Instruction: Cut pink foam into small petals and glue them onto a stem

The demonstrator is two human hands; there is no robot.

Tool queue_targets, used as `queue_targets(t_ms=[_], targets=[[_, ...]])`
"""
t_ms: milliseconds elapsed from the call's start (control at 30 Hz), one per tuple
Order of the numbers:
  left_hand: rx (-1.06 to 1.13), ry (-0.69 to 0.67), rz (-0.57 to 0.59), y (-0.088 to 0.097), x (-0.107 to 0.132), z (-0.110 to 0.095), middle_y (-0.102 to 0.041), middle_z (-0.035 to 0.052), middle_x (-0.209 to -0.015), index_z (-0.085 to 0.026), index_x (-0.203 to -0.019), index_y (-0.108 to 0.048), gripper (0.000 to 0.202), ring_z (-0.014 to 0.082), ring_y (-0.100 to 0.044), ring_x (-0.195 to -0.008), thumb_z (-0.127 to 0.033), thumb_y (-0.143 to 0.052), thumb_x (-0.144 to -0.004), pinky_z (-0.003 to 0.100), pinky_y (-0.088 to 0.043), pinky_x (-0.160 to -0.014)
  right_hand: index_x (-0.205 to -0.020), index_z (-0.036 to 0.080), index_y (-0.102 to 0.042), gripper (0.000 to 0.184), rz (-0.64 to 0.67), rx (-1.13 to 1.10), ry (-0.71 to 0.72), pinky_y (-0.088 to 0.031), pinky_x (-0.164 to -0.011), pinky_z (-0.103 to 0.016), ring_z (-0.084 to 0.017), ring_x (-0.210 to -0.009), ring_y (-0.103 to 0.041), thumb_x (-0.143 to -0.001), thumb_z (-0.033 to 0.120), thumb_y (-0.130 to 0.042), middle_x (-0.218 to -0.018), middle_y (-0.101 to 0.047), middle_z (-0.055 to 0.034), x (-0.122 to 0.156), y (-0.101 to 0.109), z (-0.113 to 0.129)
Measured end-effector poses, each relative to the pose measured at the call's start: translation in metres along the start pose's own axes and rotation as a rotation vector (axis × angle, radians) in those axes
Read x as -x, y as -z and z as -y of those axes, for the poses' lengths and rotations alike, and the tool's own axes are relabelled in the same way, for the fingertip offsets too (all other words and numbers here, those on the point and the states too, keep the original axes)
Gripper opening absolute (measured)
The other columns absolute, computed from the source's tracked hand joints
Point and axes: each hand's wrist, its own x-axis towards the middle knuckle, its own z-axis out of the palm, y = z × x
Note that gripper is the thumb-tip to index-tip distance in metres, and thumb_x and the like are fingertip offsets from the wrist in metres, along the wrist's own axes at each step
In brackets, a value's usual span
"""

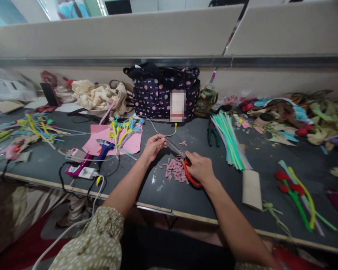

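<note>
My right hand (199,167) is wrapped around the red handles of a pair of scissors (192,177). The blades point up and left, their tips close to my left hand (156,147). The fingertips of that hand are pinched together; whatever they hold is too small to make out. Below the blades lies a pile of small mauve-pink cut pieces (175,170) on the dark table (146,191). A few more pink bits (183,143) lie apart, just beyond the scissors.
Pipe-cleaner flowers on pink paper (94,137), a blue glue gun (104,149) and a power strip (80,167) are at left. Behind stands a dotted bag (149,93). To the right are green-handled pliers (213,135), pipe cleaners (231,140) and a cardboard tube (251,189).
</note>
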Motion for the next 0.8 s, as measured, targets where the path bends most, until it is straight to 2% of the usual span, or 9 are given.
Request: queue_targets(t_ms=[800], targets=[[0.018, 0.024, -0.028, -0.0007, -0.0002, 0.0032, -0.064, 0.0003, -0.067, -0.012, -0.078, -0.062, 0.027, 0.0086, -0.060, -0.056, -0.022, -0.080, -0.061, 0.023, -0.052, -0.061, -0.122, 0.024, -0.056, 0.040, 0.048, 0.073, 0.010, -0.029, -0.056, -0.028, -0.018, -0.071, -0.061, -0.091, 0.042, -0.038, -0.090, -0.066, -0.0061, -0.0009, -0.0019, 0.0026]])
